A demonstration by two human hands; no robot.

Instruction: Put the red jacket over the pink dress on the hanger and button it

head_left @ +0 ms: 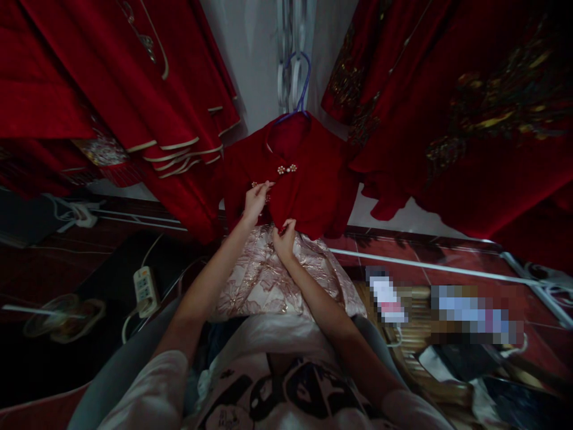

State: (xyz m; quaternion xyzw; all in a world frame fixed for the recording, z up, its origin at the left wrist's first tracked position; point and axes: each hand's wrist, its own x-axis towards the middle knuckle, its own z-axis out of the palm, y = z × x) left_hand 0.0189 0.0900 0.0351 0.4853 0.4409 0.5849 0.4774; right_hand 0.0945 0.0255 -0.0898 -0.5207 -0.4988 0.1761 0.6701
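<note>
Right in front of me a red jacket [313, 185] hangs from a thin purple-blue hanger [306, 80]. Its collar is fastened by a beaded flower clasp [287, 169]. My left hand [255, 202] pinches the jacket's front edge below that clasp, where more flower beads show beside the fingers. Lower down, my right hand [285, 240] is closed on the jacket's lower front, thumb against fingertips. Beneath the jacket, a pale pink brocade skirt [259, 286] with gold threads spreads down to my lap.
Red garments with gold trim [188, 89] hang at left, and embroidered red ones [483, 119] at right. A white rack bar [421, 264] runs low on the right. A power strip [145, 291] and a plastic cup [67, 316] lie left; a bamboo surface [416, 340] holds items right.
</note>
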